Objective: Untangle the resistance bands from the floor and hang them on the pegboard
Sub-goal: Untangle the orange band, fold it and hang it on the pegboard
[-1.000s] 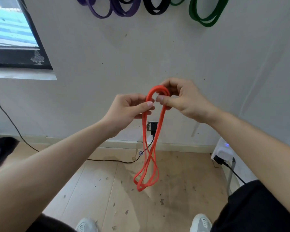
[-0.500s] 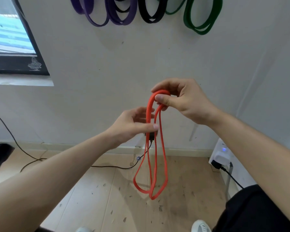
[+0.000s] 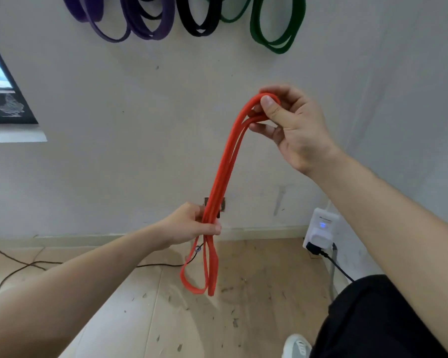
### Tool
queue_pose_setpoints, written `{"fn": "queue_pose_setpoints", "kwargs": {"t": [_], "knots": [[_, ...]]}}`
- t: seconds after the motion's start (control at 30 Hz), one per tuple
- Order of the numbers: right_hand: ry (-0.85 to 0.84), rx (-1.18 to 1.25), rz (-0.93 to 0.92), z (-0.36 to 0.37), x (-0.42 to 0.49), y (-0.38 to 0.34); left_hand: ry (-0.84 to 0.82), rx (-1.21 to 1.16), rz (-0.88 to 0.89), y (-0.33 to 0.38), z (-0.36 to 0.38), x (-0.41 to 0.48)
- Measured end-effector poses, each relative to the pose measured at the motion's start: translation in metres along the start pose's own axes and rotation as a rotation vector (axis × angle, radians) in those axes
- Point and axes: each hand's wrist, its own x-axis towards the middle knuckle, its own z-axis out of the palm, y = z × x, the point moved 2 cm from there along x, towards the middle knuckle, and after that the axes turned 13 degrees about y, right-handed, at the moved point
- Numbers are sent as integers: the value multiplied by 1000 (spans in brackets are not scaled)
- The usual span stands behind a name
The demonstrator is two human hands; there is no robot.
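Note:
A red-orange resistance band (image 3: 225, 169), folded into several strands, stretches between my two hands in front of the white wall. My right hand (image 3: 292, 127) pinches its top fold, thumb over the loop. My left hand (image 3: 192, 223) grips the bunched strands lower down, and the bottom loops dangle below it above the floor. High on the wall hang purple bands (image 3: 130, 24), a black band (image 3: 197, 21) and a green band (image 3: 274, 34); their tops and whatever holds them are cut off by the frame.
A wall socket sits behind the band, with a dark cable (image 3: 36, 264) trailing left across the wooden floor. A white plug unit (image 3: 321, 231) with a blue light is at the right skirting. A dark-framed window (image 3: 0, 99) is at the left. My shoe (image 3: 298, 344) shows below.
My left hand has slid down the band from near the top fold to its lower part. My right hand has lifted the top fold up and right, drawing the strands straight.

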Motion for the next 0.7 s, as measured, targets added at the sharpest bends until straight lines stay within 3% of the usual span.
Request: {"fn": "queue_pose_setpoints", "kwargs": {"t": [0.17,0.3,0.43,0.57,0.63,0.7], "knots": [[231,-79,63,-45,23,16,121,-161,-17,0,-17,-4],[237,-429,224,-93,31,43,240,-260,-32,6,-27,-5],[3,-828,459,-125,21,75,300,-262,5,15,-35,-6],[-489,-1288,674,-126,0,99,330,-213,61,24,-44,-9],[-681,-1352,732,-111,-11,104,318,-141,78,28,-48,-12],[-732,-1297,650,-86,-16,105,266,-53,79,31,-51,-15]]}}
